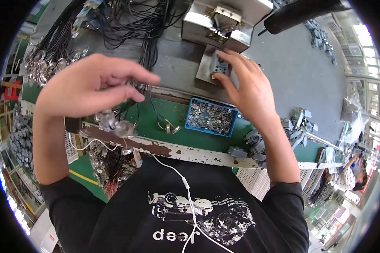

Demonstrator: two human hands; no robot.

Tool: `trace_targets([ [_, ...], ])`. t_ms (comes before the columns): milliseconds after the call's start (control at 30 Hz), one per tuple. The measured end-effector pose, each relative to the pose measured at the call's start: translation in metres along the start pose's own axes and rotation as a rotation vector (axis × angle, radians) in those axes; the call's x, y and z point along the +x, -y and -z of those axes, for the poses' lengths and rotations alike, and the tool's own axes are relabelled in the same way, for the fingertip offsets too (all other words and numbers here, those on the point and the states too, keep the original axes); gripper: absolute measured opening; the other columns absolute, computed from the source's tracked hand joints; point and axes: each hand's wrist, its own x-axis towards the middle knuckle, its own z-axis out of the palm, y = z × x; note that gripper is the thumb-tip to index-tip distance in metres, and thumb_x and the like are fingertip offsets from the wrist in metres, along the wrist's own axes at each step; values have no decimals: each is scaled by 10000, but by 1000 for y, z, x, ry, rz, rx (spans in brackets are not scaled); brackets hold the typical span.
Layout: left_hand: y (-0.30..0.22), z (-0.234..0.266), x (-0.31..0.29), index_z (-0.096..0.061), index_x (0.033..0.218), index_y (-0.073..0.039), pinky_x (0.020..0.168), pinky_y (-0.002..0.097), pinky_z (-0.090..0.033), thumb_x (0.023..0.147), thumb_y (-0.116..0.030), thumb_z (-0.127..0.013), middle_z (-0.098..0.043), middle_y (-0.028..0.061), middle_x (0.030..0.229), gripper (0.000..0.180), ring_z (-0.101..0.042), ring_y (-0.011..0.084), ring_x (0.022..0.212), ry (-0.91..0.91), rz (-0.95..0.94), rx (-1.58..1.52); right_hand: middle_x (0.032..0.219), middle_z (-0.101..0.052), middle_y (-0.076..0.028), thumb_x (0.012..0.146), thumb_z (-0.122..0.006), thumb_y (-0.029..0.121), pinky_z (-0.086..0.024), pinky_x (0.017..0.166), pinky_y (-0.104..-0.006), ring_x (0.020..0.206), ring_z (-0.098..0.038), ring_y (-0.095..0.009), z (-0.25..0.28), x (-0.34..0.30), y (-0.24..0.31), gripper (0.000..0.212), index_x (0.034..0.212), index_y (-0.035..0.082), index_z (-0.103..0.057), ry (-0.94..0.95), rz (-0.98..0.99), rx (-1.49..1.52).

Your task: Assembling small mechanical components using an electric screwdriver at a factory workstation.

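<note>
My right hand [253, 86] has its thumb and fingers around a small grey block-shaped part [220, 66], which rests on a flat metal block [204, 69] in front of a metal-cased machine [215, 23]. Over the left side of the bench, my left hand [93, 86] hovers with thumb and index finger apart and nothing between them. Close to its fingertips runs a bundle of black cables [150, 50]. Below it lie shiny round metal pieces [114, 123], partly covered by the hand. Two bare wire ends lead to small metal rings [169, 128] on the green surface.
A blue tray [210, 133] of small metal pieces sits between my forearms. Several grey parts [251, 145] are heaped beside my right forearm. Cables with round metal ends [42, 67] lie far left. A black tube [302, 17] juts in at top right. A chipped bench edge [185, 152] runs before me.
</note>
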Motion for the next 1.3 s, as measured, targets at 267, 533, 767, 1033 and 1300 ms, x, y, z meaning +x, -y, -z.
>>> trace_targets([
  [267,6,3,-14,-651,1284,11,792,309,-596,1007,3,-536,-753,122,1135,300,-752,169,969,-71,-128,137,1283,-688,-143,935,-746,272,-512,997,-428,1159,-648,-356,0,3,7,438,1327,97,-659,23,-64,-2],
  [533,-9,8,-14,-675,1209,-24,747,319,-579,986,16,-499,-744,93,954,287,-736,163,845,-73,138,264,1296,-687,-141,941,-740,292,-505,1008,-422,1178,-645,-347,2,1,9,436,1333,119,-663,40,-116,-6],
  [767,13,28,-18,-658,1226,-27,679,250,-555,1059,-64,-487,-682,33,941,242,-683,104,764,-140,91,-37,1318,-696,-146,928,-753,322,-546,942,-421,1084,-697,-351,-3,0,8,453,1330,126,-679,10,-63,-52],
  [1033,8,7,17,-609,1318,-3,665,245,-612,1104,-214,-512,-705,100,1150,315,-710,109,884,-254,-134,-510,1285,-718,-104,901,-784,294,-554,914,-412,1069,-702,-333,-1,-1,4,439,1279,104,-665,-7,-103,-17],
  [1300,-4,6,35,-624,1376,28,877,259,-521,1063,-70,-463,-705,79,1244,366,-656,127,1090,-44,-247,-165,1157,-728,-93,874,-793,254,-546,915,-401,1021,-674,-310,12,4,2,409,1230,86,-680,31,-15,-15],
])
